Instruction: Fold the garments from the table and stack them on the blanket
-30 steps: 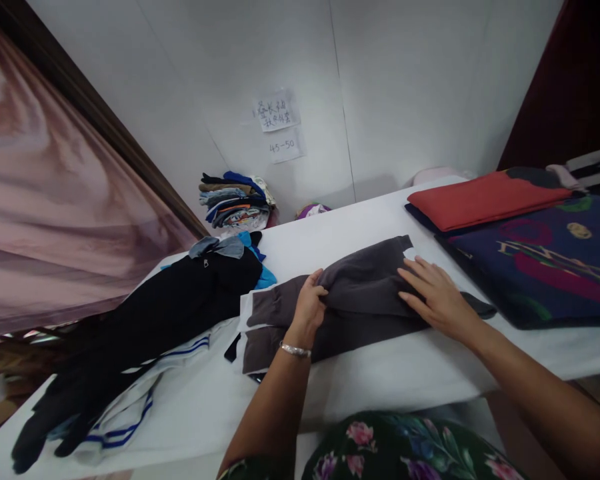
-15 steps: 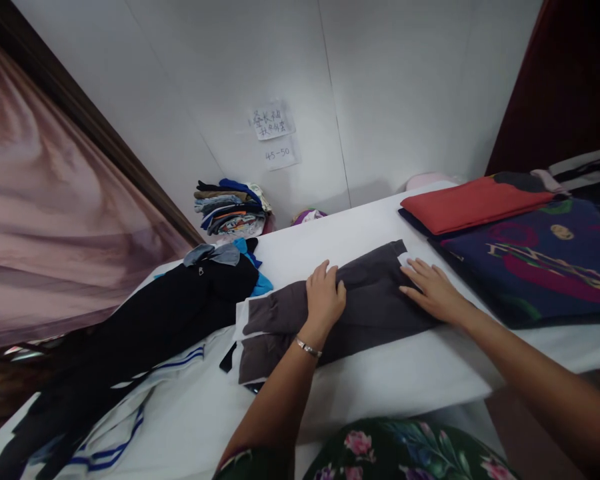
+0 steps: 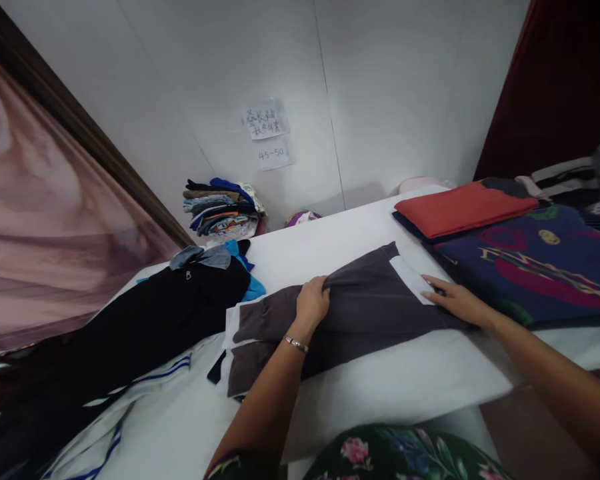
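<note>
A dark grey garment with white edging (image 3: pixel 370 293) lies folded lengthwise across the white-covered table. On its middle rests my left hand (image 3: pixel 312 303), its fingers curled and closed on the grey fabric. My right hand (image 3: pixel 455 301) is at the garment's right end, thumb and fingers pinching cloth just beside a white strip (image 3: pixel 411 279). The garment's lower left part is partly behind my left forearm. Next to its left end lies a black garment (image 3: pixel 180 313) with a zip pull.
A folded red garment (image 3: pixel 465 208) lies on a dark blue patterned one (image 3: pixel 545 260) at the right. Against the wall rises a stack of folded clothes (image 3: pixel 223 207). A white garment with blue stripes (image 3: pixel 150 383) is at lower left. A pink curtain (image 3: pixel 55 220) hangs left.
My right hand has shifted right and closed on the garment's end, baring more of the white strip. The left hand's fingers have gone from spread to curled on the cloth.
</note>
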A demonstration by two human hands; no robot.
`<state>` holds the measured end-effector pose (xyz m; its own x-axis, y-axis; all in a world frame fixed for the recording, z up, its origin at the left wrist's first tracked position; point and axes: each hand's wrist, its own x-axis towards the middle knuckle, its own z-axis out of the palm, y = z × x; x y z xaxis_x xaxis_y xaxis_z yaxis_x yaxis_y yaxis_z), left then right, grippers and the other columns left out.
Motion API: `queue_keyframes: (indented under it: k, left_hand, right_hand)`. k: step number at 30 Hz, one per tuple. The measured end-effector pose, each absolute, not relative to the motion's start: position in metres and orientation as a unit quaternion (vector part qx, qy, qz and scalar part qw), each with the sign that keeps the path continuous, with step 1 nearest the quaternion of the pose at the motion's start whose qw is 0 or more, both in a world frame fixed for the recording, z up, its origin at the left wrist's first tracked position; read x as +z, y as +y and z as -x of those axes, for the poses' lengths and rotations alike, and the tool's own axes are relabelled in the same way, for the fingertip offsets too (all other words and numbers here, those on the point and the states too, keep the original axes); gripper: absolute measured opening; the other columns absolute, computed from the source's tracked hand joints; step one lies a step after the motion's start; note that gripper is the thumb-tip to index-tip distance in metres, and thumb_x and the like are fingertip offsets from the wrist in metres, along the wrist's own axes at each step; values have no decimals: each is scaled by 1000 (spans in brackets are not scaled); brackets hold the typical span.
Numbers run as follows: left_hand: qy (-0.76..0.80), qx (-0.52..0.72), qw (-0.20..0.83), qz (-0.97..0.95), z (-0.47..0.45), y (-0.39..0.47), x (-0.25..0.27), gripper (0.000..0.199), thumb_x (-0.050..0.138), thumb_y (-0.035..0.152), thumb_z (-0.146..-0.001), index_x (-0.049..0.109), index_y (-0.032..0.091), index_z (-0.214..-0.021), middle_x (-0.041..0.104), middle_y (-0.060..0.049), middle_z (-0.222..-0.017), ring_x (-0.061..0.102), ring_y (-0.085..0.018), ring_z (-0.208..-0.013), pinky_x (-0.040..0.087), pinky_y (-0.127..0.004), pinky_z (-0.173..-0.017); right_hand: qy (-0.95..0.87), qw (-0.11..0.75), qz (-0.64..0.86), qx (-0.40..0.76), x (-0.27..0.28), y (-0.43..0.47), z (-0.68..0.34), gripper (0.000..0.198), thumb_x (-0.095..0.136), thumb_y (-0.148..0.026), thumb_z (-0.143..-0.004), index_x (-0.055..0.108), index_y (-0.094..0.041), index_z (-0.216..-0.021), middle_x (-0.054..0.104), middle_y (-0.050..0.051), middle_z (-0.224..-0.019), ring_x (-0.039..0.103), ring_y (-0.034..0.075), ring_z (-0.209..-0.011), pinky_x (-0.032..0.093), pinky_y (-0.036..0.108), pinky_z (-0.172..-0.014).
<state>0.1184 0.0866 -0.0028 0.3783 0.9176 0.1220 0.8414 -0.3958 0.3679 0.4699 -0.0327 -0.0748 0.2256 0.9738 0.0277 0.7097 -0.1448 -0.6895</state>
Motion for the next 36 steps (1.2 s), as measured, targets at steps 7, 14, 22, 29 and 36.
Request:
queue_keyframes:
  k: [7,14,22,29,36]
  left_hand:
    - [560,68,117,-817,-116,87,-9,40,48,31,-93,57,21,-131,60,-8,-133,54,-26,-121,43,-39,-99]
    - [597,63,129,-789,-120,92,6,58,47,59,-90,57,16,-127,64,-17,-125,58,-31,-116,44,-41,-94]
    - [570,159,234,-772,-115,111,3,47,37,52,-96,68,17,-89,73,-8,-93,67,-20,-87,47,-27,-76]
    - [621,69,69,-778,-120,99,5,37,42,42,-97,65,15,-107,70,-15,-107,64,-27,-104,46,-38,-89]
    - [442,94,51,-890,-132,76,-3,59,40,56,-95,47,19,-139,41,-11,-151,31,-27,-142,18,-48,-118]
  right_hand:
    - [-642,220,727,101,-60,-33,-458,65,46,-56,-85,54,-17,-136,60,13,-132,57,32,-121,44,45,-103]
    - [-725,254,636,66,-23,16,-417,66,42,-58,-89,49,-17,-141,44,13,-148,40,28,-137,32,42,-115]
    - [-745,225,625,55,-36,71,-388,64,34,-56,-94,43,-20,-145,39,12,-151,30,29,-143,29,50,-114]
    - [-740,130,659,39,-69,71,-381,60,31,-53,-95,50,-18,-140,40,15,-150,30,32,-142,26,56,-112]
    - [-752,141,643,18,-55,71,-373,63,28,-59,-94,42,-25,-146,31,12,-156,20,31,-146,18,61,-113]
